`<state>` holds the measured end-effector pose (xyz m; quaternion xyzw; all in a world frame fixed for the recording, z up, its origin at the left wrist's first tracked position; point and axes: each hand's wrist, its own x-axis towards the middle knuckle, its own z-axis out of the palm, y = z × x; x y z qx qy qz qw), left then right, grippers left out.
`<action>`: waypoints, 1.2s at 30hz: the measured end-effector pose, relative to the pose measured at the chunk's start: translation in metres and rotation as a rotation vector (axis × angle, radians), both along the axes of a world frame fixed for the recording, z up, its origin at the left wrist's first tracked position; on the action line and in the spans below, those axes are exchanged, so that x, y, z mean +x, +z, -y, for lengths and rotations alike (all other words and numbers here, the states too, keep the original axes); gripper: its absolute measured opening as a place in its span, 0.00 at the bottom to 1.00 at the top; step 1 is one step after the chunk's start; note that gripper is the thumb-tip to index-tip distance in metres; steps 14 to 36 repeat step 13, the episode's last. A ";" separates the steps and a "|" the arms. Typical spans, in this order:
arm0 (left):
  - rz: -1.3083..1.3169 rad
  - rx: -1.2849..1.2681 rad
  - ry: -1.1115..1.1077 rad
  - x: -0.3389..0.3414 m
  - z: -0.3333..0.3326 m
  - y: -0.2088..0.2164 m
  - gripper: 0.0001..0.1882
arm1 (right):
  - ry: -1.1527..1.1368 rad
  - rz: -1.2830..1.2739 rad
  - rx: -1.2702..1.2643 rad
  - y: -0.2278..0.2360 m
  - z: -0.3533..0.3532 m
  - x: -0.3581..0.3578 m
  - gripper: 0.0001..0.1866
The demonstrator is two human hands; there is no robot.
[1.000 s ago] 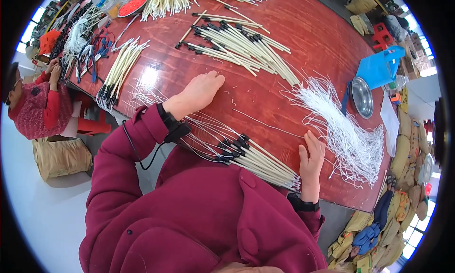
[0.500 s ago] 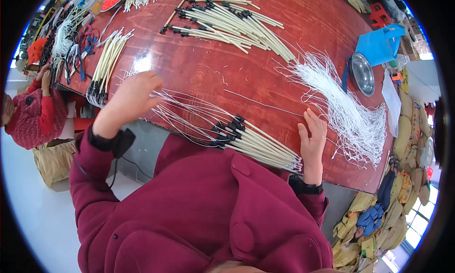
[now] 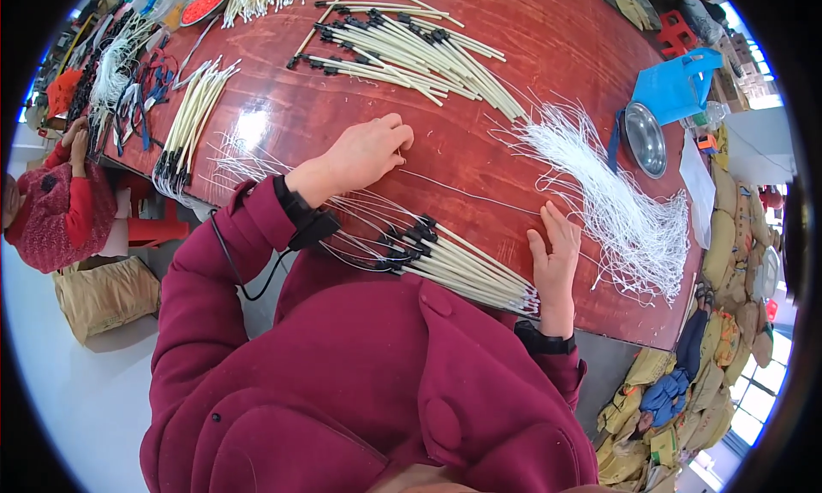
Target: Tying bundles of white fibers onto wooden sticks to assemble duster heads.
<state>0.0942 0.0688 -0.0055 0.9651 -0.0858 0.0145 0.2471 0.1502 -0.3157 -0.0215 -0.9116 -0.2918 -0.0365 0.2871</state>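
A single thin white string (image 3: pixel 467 189) runs across the red table between my two hands. My left hand (image 3: pixel 360 155) is closed, its fingers curled and pinched at the string's left end; the fingertips partly hide that end. My right hand (image 3: pixel 558 258) rests with fingers stretched out and thumb apart, its fingertips at the string's right part. Between my hands, at the near edge, lies a bundle of pale sticks (image 3: pixel 484 266) with black ends and white strings trailing left under my left wrist. Beyond my right hand spreads a big heap of white strings (image 3: pixel 599 185).
More black-ended sticks (image 3: pixel 419 52) lie at the far middle, another stringed bundle (image 3: pixel 195 116) at the left. A metal bowl (image 3: pixel 646 139) and a blue container (image 3: pixel 676 86) stand right. A dish of red bits (image 3: pixel 206 2) sits far left. Another person (image 3: pixel 64 202) sits at left.
My left hand has moved right, from over the trailing strings to the single string's left end, and its fingers have closed there. My right hand has barely moved.
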 end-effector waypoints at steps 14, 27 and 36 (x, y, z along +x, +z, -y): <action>-0.659 0.339 -0.060 -0.077 -0.065 0.069 0.13 | 0.003 -0.032 -0.017 -0.004 0.001 0.004 0.23; -0.659 0.339 -0.060 -0.077 -0.065 0.069 0.13 | 0.003 -0.032 -0.017 -0.004 0.001 0.004 0.23; -0.659 0.339 -0.060 -0.077 -0.065 0.069 0.13 | 0.003 -0.032 -0.017 -0.004 0.001 0.004 0.23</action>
